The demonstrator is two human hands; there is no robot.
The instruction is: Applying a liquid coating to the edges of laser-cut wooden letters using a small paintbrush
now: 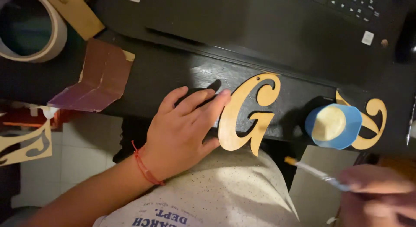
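Wooden and pale, a curly cut-out letter [246, 114] lies flat at the front edge of the black surface [164, 75], its lower end jutting a little over the rim above my lap. My left hand [184, 131] rests palm down just beside it, fingers spread, the fingertips touching the letter's left edge; a red string circles that wrist. My right hand [377, 192], blurred at the lower right corner, pinches a thin paintbrush [314, 169] whose orange-tipped end points up and left, clear of the letter and of the surface. A small blue cup [333, 125] holding cream-coloured paint stands to the right of the letter, partly covering a second wooden cut-out [372, 123]. Behind them sits a dark laptop [268, 23]. At the far left lie a folded sheet of brown sandpaper [97, 77] and a roll of pale tape [32, 27], well apart from both hands. Another wooden scroll piece [26, 146] shows at the left edge, lower down.
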